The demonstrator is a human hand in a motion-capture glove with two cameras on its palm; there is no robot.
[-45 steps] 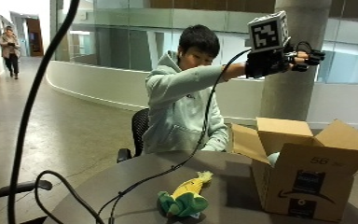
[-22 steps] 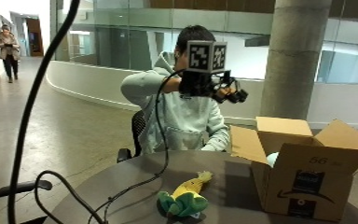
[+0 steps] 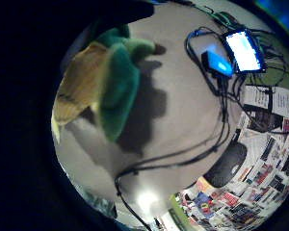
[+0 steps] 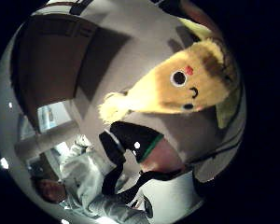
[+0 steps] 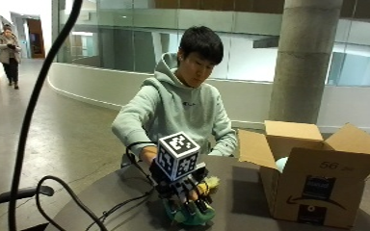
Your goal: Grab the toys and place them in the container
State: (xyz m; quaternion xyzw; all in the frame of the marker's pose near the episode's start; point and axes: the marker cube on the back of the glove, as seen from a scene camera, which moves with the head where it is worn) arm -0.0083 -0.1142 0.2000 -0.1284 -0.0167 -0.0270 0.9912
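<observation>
While my black-gloved right hand point(image 5: 184, 192) reaches down with fingers spread and straight, gripping nothing, the yellow-and-green plush corn toy point(image 5: 196, 211) lies beneath it on the round grey table point(image 5: 108, 207), beside the open cardboard box point(image 5: 313, 178).

The person sits behind the worktop point(image 5: 249, 211). The cardboard box point(image 5: 313, 185) stands on it, flaps open, to one side. The corn plush toy point(image 5: 194, 214) lies on the worktop beside the box — the right hand point(image 5: 185, 192) directly above it.
</observation>
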